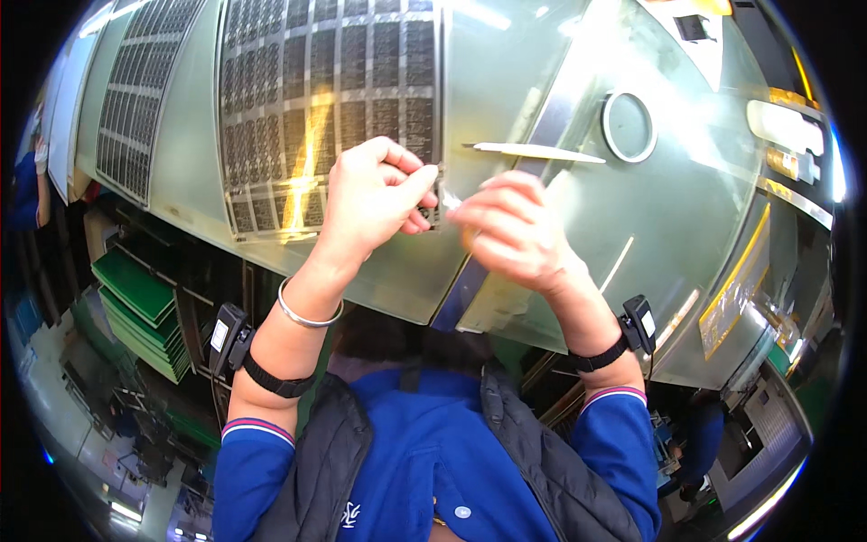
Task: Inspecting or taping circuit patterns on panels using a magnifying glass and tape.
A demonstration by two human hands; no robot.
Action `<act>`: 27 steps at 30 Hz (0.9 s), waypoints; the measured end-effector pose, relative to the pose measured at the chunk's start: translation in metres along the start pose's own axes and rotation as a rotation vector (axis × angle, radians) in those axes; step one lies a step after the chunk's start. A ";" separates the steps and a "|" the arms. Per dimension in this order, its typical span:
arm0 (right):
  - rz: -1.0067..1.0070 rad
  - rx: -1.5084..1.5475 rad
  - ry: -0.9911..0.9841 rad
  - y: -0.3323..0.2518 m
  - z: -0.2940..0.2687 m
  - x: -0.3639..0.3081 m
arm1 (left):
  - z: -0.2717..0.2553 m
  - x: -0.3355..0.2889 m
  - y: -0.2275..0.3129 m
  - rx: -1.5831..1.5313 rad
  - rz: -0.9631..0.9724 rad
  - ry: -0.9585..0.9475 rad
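My left hand (375, 194) is closed, thumb and forefinger pinched together over the near right corner of a dark film sheet (325, 68) printed with a grid of blocks. What lies in that pinch is hidden. Just to its right, my right hand (515, 230) has its fingers curled, slightly smeared by motion. A small clear, whitish scrap (450, 200) shows at its fingertips, too small to name. Part of a yellowish curved thing (468, 237) shows under those fingers. Beyond the right hand lies a slim white pen-like tool (537, 153) with a dark tip.
The glass-topped table (397, 289) carries a second patterned sheet (149, 90) at the left. A pale ring (629, 126) lies right of the pen-like tool. Bottles (786, 126) stand at the far right. Green boards (135, 289) are stacked below the table's left edge.
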State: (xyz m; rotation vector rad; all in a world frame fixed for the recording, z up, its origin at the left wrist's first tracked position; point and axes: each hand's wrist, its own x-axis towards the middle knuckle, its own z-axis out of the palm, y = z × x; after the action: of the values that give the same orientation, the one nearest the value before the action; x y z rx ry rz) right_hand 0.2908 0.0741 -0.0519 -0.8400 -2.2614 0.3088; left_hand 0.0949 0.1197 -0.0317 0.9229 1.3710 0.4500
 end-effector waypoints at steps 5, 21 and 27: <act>-0.205 0.166 0.040 -0.021 -0.014 -0.008 | 0.001 0.000 -0.008 0.000 0.006 0.035; 1.078 -1.025 0.514 0.240 -0.181 -0.070 | -0.073 -0.044 -0.059 1.188 0.602 0.318; 0.908 -0.378 0.186 0.071 -0.099 -0.014 | -0.141 -0.053 -0.090 1.198 0.448 0.618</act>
State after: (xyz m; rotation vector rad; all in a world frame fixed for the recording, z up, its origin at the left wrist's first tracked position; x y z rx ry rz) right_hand 0.4006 0.1179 -0.0174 -1.9847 -1.6542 0.1852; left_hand -0.0706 0.0682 -0.0592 2.2303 2.0269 0.2064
